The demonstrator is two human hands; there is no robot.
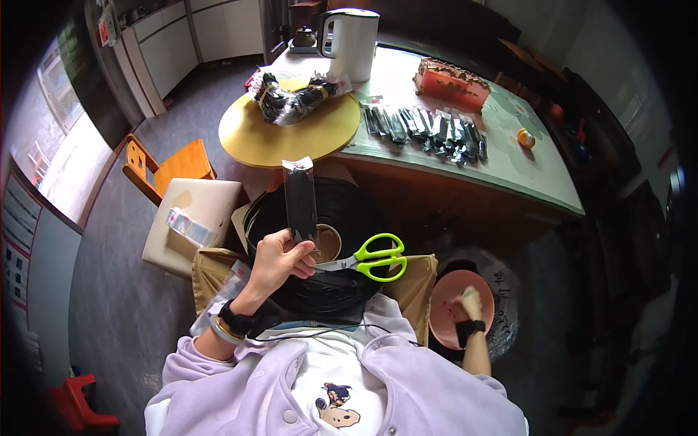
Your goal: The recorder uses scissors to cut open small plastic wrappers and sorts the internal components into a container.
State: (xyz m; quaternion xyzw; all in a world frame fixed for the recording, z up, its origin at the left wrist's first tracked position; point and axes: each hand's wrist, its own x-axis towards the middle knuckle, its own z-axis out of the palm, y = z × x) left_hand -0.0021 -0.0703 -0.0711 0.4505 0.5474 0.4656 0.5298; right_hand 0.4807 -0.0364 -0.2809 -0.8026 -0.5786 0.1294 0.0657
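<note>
My left hand grips the lower end of a clear plastic packet with black contents, held upright in front of me. Just right of its fingers lie scissors with bright green handles. They rest over a large black coil wound round a cardboard core. Down at my right side, my right hand reaches into a pink basin. Its fingers are drawn together; whatever they hold is too small to make out.
Several filled black packets lie in a row on the table. More are heaped on a round yellow board. Behind stand a white kettle and a pink box. An orange chair and a cream stool are left.
</note>
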